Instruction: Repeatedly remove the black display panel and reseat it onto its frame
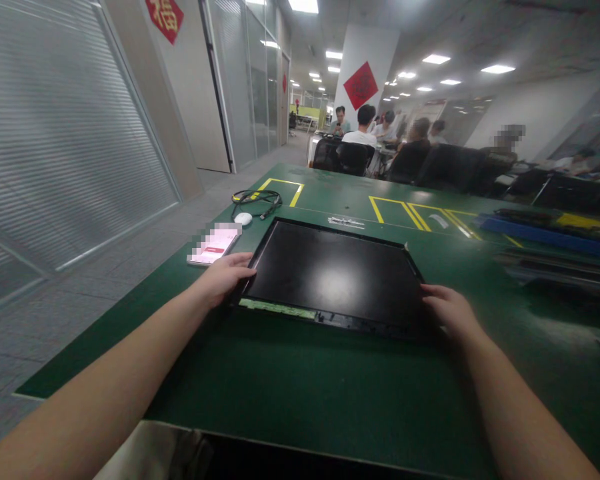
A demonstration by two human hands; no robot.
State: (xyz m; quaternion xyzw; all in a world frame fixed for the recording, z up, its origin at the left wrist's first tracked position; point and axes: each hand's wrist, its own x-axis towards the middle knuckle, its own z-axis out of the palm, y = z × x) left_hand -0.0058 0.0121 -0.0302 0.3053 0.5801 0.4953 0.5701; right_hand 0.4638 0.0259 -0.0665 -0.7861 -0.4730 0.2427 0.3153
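A large black display panel [333, 270] lies flat on the green table [300, 393], with a thin green circuit strip [277, 308] along its near edge. My left hand [225, 275] rests on the panel's near left corner, fingers together and curled over the edge. My right hand [450, 310] grips the near right corner, fingers bent round the edge. Both forearms reach in from the bottom of the view.
A phone [215, 244] with a pink screen, a white mouse [243, 218] and a coiled black cable [257, 198] lie beyond my left hand. Yellow taped boxes [410, 212] mark the table. Blue trays [545, 233] sit at right. Several seated people [365, 137] work behind.
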